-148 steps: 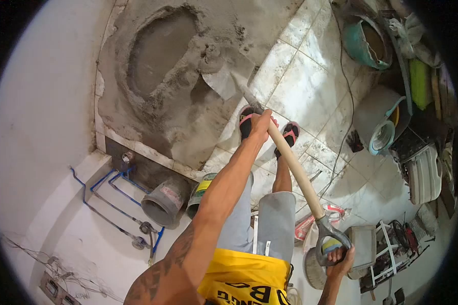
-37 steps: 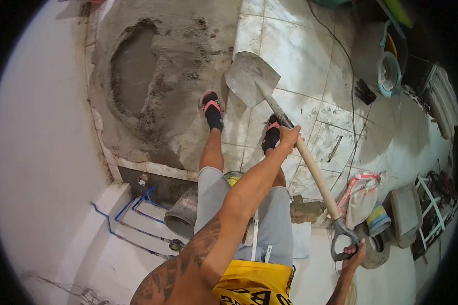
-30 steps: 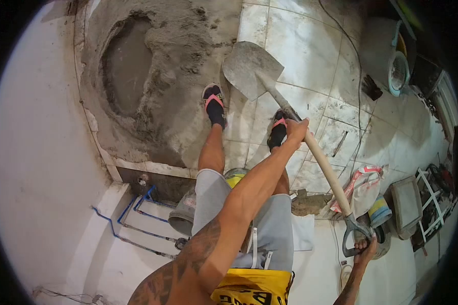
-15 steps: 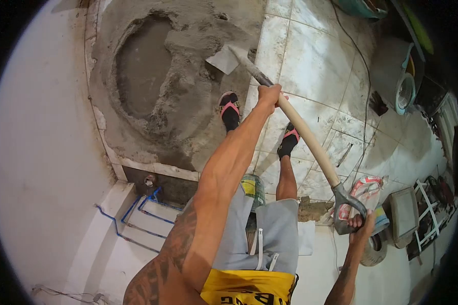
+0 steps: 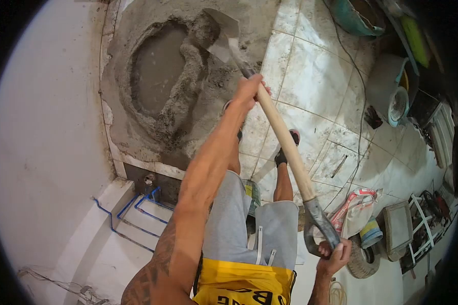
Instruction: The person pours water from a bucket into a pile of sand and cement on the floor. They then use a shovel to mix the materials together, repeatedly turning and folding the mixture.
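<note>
White floor tiles (image 5: 310, 76), streaked with grey grime, border a broad patch of wet cement mix (image 5: 216, 84) beside a pale wall (image 5: 46, 101). Across the middle of the scene slants a long-handled shovel (image 5: 284, 133), its dull, smeared metal blade (image 5: 230, 26) set against the lumpy far end of a raised ridge that edges a rounded pool of murky grey water (image 5: 158, 71). Pale and smooth, the wooden shaft appears bowed in the wide view; a dark, grey-dusted socket (image 5: 246, 69) joins it to the blade, and a scuffed, dark D-shaped handle (image 5: 323, 223) caps the near end. A person's left hand (image 5: 249, 92) wraps firmly around the shaft close to the socket, while the right hand (image 5: 336, 256) curls tightly about the D-shaped handle, some of its fingers hidden. Near the right hand are a tire (image 5: 364, 262), a blue-and-yellow pail (image 5: 371, 232) and a red-and-white sack (image 5: 359, 209). Blue pipes (image 5: 112, 223) run to the left of the person's grey shorts (image 5: 228, 218).
</note>
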{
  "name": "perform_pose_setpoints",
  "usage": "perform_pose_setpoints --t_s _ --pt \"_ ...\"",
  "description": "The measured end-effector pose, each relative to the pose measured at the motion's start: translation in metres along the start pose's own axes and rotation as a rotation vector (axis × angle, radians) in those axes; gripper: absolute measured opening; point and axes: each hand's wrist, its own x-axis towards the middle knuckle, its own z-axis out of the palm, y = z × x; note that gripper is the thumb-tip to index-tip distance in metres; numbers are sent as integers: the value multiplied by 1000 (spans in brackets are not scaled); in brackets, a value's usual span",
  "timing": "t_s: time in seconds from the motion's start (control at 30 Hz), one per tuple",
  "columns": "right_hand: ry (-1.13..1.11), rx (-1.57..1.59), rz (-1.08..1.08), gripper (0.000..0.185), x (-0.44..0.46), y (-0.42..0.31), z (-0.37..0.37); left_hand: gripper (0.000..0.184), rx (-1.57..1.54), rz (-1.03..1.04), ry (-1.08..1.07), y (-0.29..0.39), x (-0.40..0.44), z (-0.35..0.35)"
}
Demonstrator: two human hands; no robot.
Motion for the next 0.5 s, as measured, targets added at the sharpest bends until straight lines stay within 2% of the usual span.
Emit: perform_pose_setpoints --t_s 0.03,0.1,0.17,0.3,0.4,0.5 --pt "-37 10 -4 28 -9 -6 9 17 -2 17 11 9 -1 -5" --pt "-12 -162 3 29 -26 3 12 16 -7 51 37 29 -7 -9" --pt "-68 -333 -206 31 -39 16 20 14 -50 70 78 45 -8 -14" --pt "-439 -290 -266 31 -50 1 47 14 -147 65 35 61 0 -41" --pt "-669 -345 -498 33 -42 6 52 17 -272 0 -50 64 -8 -53" --pt "-719 -486 -585 41 -40 11 49 16 -347 35 -154 58 -21 -59"
